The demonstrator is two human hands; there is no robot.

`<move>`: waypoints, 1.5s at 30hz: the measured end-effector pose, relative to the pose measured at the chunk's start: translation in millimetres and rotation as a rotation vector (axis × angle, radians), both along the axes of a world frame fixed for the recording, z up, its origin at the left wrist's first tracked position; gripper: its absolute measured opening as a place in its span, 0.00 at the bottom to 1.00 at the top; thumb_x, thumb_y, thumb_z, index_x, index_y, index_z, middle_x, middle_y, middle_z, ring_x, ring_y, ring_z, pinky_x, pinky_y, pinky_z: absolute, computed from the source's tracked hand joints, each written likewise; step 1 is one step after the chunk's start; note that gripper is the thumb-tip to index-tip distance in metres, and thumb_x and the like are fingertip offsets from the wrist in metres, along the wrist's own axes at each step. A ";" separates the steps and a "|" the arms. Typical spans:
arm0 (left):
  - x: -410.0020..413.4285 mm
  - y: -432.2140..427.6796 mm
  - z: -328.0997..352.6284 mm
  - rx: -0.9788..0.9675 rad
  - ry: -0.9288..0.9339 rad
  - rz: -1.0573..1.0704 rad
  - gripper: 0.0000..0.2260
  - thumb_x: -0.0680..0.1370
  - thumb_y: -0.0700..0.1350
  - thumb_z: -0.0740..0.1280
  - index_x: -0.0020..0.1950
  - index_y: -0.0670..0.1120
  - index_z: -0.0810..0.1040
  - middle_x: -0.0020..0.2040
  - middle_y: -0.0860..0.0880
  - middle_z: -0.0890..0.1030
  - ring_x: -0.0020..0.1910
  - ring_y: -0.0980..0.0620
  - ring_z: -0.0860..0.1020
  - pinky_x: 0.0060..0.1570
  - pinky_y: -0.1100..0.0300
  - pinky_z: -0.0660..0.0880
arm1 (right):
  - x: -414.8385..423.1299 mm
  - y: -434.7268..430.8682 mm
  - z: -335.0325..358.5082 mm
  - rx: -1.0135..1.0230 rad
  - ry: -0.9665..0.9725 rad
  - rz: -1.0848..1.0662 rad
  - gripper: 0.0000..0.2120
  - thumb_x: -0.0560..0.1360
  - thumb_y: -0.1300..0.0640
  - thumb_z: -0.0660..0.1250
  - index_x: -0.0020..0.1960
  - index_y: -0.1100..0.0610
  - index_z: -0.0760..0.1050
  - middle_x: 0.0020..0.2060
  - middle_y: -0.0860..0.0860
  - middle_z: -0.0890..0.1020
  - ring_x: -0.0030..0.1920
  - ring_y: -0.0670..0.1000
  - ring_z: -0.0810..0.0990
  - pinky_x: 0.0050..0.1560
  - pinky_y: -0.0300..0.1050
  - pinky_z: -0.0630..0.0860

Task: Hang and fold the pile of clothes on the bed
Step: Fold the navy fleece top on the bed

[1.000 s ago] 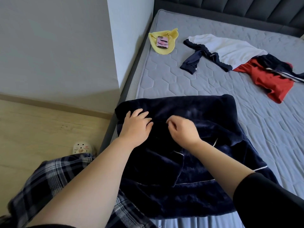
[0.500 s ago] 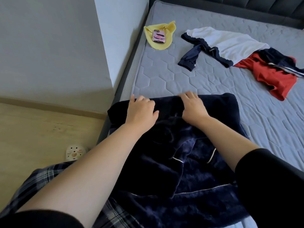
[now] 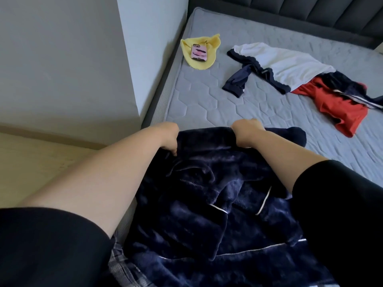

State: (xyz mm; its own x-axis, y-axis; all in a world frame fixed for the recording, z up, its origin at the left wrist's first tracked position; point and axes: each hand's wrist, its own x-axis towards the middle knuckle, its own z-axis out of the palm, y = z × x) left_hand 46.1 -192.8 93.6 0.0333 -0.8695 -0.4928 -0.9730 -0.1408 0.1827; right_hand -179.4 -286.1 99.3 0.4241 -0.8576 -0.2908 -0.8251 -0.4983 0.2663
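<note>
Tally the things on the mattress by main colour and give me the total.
Dark blue: 1, the fleece top
Yellow: 1, the cloth
Pink: 1, the phone on the cloth
White: 1, the shirt with navy trim
Red: 1, the garment
Total: 5. A striped navy piece on the red garment may be separate; I cannot tell.

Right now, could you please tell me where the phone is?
In the head view, the phone lies on the yellow cloth near the mattress's left edge, left of the white garment.
</note>
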 end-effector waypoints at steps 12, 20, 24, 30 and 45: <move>-16.1 35.4 52.3 -0.945 -0.321 0.092 0.14 0.68 0.35 0.69 0.51 0.45 0.73 0.47 0.45 0.77 0.50 0.43 0.72 0.45 0.52 0.64 | -21.2 17.8 58.7 -0.781 -0.455 0.262 0.13 0.57 0.75 0.66 0.39 0.64 0.71 0.34 0.61 0.75 0.37 0.61 0.75 0.42 0.53 0.69; -64.6 134.7 -39.5 -0.626 -0.239 -0.195 0.18 0.67 0.42 0.73 0.52 0.48 0.69 0.45 0.50 0.75 0.44 0.47 0.74 0.38 0.56 0.66 | -95.3 114.3 -43.2 -0.533 -0.294 0.359 0.21 0.55 0.60 0.78 0.45 0.63 0.77 0.34 0.56 0.75 0.35 0.58 0.74 0.37 0.51 0.64; -65.2 143.4 -31.7 -0.456 -0.118 -0.358 0.10 0.71 0.47 0.67 0.48 0.49 0.68 0.37 0.54 0.68 0.40 0.49 0.75 0.33 0.57 0.62 | -116.0 152.4 -75.4 -0.482 -0.336 0.284 0.21 0.52 0.67 0.74 0.44 0.62 0.75 0.33 0.55 0.73 0.33 0.58 0.72 0.34 0.49 0.68; -74.9 144.2 -23.2 -0.942 0.168 -0.129 0.10 0.77 0.49 0.64 0.48 0.44 0.81 0.46 0.47 0.79 0.46 0.46 0.76 0.44 0.50 0.74 | -113.3 167.5 -70.9 -0.372 -0.473 0.257 0.18 0.50 0.68 0.73 0.39 0.62 0.74 0.31 0.54 0.72 0.31 0.57 0.72 0.32 0.48 0.69; -107.1 96.8 -90.3 -0.569 -0.109 -0.172 0.28 0.79 0.61 0.51 0.77 0.59 0.48 0.79 0.50 0.44 0.77 0.46 0.40 0.72 0.40 0.41 | -162.8 78.3 -52.3 -0.064 -0.456 -0.508 0.23 0.82 0.46 0.47 0.76 0.49 0.58 0.76 0.49 0.59 0.76 0.53 0.53 0.73 0.62 0.43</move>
